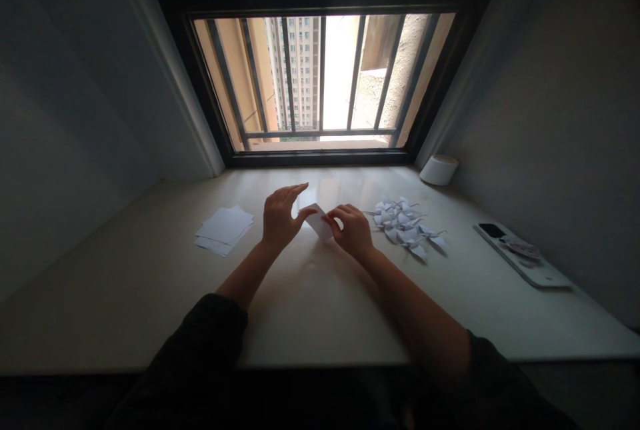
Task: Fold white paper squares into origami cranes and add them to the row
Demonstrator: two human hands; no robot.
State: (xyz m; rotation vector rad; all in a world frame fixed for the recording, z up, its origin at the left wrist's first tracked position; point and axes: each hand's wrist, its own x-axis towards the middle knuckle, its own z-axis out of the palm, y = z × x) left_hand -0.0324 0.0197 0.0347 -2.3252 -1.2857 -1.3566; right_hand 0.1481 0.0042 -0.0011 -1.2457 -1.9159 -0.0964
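Observation:
A small folded white paper (319, 222) is held just above the pale desk (310, 297), between both hands. My left hand (281, 217) has its fingers stretched out, with the thumb pressed against the paper's left edge. My right hand (353, 227) is curled and pinches the paper's right end. A stack of flat white sheets (225, 229) lies to the left of my left hand. To the right of my right hand sits a heap of several folded white paper cranes (406, 225).
A barred window (320, 80) rises behind the desk. A white cylinder-shaped object (439, 169) stands at the back right corner. A phone (520, 257) with something lying on it rests by the right wall. Walls close in on both sides.

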